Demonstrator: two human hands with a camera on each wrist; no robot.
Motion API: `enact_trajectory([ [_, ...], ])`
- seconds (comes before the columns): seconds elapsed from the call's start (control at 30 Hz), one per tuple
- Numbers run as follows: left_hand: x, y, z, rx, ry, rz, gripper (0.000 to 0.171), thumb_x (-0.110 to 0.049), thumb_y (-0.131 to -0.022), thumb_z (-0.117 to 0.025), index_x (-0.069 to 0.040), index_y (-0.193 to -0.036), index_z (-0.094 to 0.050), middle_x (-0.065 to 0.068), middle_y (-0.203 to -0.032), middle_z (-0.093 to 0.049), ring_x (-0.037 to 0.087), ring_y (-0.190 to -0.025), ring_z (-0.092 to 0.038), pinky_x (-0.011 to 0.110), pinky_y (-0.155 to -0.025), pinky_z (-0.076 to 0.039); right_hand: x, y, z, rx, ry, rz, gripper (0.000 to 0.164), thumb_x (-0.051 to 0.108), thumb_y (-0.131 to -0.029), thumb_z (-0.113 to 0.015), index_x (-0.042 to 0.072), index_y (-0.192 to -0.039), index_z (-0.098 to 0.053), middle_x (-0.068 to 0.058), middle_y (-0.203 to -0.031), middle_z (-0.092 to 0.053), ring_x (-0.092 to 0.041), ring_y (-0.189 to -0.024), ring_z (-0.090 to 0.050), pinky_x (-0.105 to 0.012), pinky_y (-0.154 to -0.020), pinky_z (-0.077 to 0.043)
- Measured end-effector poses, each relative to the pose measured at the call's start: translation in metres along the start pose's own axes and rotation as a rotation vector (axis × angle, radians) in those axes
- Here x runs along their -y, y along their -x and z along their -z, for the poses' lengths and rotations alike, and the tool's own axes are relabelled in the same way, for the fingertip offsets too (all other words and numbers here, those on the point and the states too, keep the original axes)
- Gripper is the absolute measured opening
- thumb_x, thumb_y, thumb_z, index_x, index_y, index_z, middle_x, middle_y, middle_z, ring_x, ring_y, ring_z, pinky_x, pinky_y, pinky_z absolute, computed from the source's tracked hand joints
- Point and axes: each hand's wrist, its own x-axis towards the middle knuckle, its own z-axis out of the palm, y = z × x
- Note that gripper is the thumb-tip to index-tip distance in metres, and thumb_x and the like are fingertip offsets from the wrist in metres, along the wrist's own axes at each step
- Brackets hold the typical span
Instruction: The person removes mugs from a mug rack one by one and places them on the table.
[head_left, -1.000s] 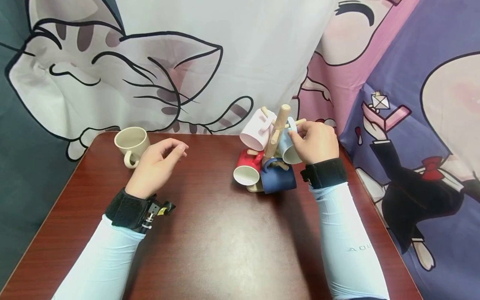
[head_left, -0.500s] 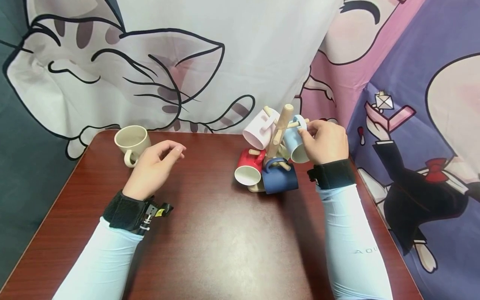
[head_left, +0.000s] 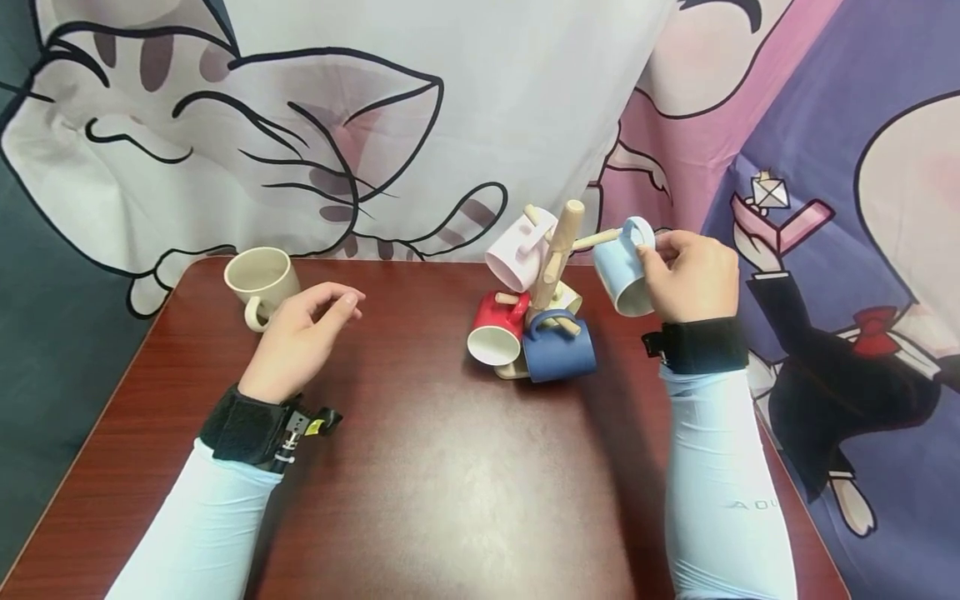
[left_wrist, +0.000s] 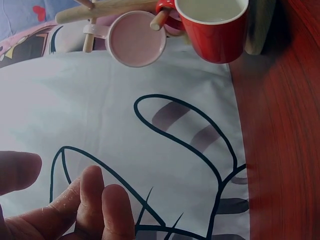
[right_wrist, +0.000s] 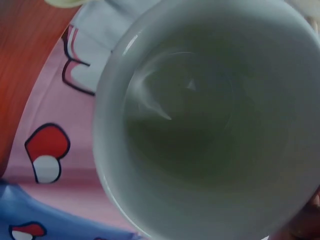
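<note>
In the head view my right hand (head_left: 693, 275) pinches a light blue mug (head_left: 621, 271) by its handle, tilted with its mouth facing down toward me. The handle is just beyond the tip of an upper peg of the wooden mug tree (head_left: 558, 258). The right wrist view is mostly filled by the light blue mug's pale inside (right_wrist: 200, 125). Over the table's left side my left hand (head_left: 296, 337) hovers with loosely bent fingers, holding nothing. Just behind it a cream mug (head_left: 262, 275) stands upright, its handle toward me.
On the mug tree hang a pink mug (head_left: 519, 254), a red mug (head_left: 497, 329) and a dark blue mug (head_left: 558, 350). A pale yellow mug (head_left: 567, 298) shows partly behind them. A printed curtain (head_left: 525, 100) borders the brown table (head_left: 450, 467) at the back.
My right hand has moved right, drawing the light blue mug along the peg to beyond its tip. The left hand has hardly moved.
</note>
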Motion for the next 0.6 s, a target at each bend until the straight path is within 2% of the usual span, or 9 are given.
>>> enact_trajectory([
  [0.17,0.003,-0.001,-0.003,0.007,0.007,0.012,0.037,-0.029,-0.118,-0.053,0.000,-0.133,-0.071,0.022,-0.117,-0.076,0.038,-0.115,-0.070,0.049,-0.100,-0.047,-0.009,0.000,0.006,-0.012,-0.009,-0.019,0.033,0.030,-0.105,-0.072,0.000,-0.113,-0.083,-0.025,-0.096,-0.077,-0.039,-0.087,-0.070,-0.053,-0.077,-0.055],
  [0.33,0.006,-0.001,-0.006,0.019,0.017,0.014,0.037,-0.029,-0.118,-0.053,-0.001,-0.134,-0.071,0.022,-0.118,-0.076,0.040,-0.114,-0.070,0.046,-0.099,-0.047,-0.015,0.001,0.010,-0.024,-0.002,-0.012,0.035,0.032,-0.105,-0.071,0.000,-0.113,-0.083,-0.025,-0.094,-0.077,-0.037,-0.085,-0.067,-0.048,-0.074,-0.048],
  [0.6,0.005,-0.001,-0.012,0.027,0.028,0.015,0.037,-0.030,-0.118,-0.054,-0.003,-0.134,-0.072,0.020,-0.117,-0.076,0.036,-0.112,-0.071,0.035,-0.092,-0.048,-0.016,0.015,0.019,-0.011,-0.008,0.006,0.032,0.031,-0.104,-0.075,0.002,-0.114,-0.084,-0.021,-0.087,-0.075,-0.028,-0.077,-0.059,-0.028,-0.062,-0.041],
])
